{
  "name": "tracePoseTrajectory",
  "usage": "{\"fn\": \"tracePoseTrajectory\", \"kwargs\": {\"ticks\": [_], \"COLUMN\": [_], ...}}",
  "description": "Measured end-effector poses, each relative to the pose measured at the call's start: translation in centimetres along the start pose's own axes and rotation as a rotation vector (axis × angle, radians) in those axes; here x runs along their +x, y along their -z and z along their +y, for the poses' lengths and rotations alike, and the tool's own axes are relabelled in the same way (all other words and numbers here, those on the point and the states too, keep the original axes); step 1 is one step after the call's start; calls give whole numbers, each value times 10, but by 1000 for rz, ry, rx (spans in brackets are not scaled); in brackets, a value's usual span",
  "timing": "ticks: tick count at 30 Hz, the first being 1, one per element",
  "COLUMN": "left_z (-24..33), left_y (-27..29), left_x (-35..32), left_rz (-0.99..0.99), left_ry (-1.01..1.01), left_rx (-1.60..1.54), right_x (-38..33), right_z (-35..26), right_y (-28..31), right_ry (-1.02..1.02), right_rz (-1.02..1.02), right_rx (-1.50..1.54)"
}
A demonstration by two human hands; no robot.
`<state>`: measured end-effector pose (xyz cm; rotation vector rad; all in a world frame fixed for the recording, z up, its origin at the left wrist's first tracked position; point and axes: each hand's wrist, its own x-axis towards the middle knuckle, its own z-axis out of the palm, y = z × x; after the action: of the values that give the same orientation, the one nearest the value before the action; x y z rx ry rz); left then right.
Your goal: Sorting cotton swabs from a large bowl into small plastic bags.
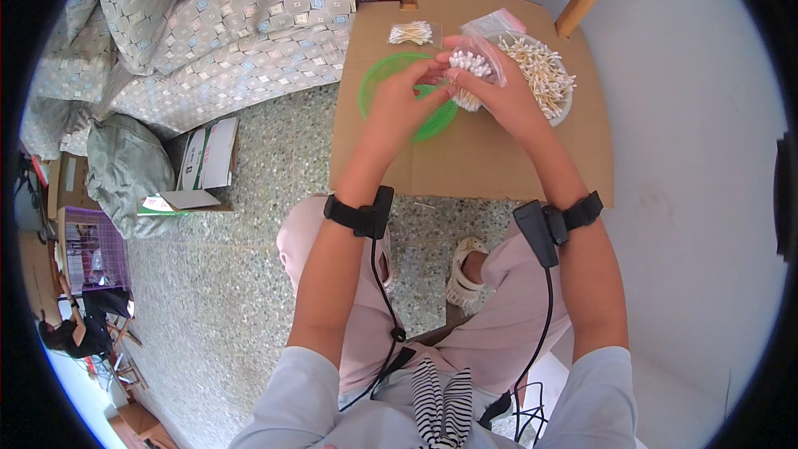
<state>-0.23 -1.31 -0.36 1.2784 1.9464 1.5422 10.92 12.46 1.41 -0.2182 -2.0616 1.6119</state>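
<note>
In the upper middle of the frame, the right hand (496, 91) pinches a small clear bag of cotton swabs (475, 66). The left hand (407, 100) pinches the bag's edge with its fingertips, above a green plate (378, 75) on the cardboard bench (474, 158). A bowl of loose swabs (544, 75) stands just right.

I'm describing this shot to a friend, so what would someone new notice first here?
First, the two hands at top centre: the right hand holds a small clear bag of cotton swabs while the left hand pinches at its opening, above a green plate. These sit on a cardboard sheet. To the right is a white bowl of loose swabs, and a small packed bag lies farther back.
</note>
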Motion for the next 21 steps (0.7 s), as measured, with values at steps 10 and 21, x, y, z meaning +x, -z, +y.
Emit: {"fn": "tracePoseTrajectory", "kwargs": {"ticks": [10,21], "left_z": [-5,9], "left_y": [-8,-3], "left_x": [3,-2], "left_rz": [131,170], "left_ry": [-53,-97], "left_rx": [-257,14], "right_x": [0,-1], "right_z": [-13,-13], "right_y": [-6,6], "right_ry": [32,-202], "right_rz": [-144,-8], "right_rx": [230,-45]}}
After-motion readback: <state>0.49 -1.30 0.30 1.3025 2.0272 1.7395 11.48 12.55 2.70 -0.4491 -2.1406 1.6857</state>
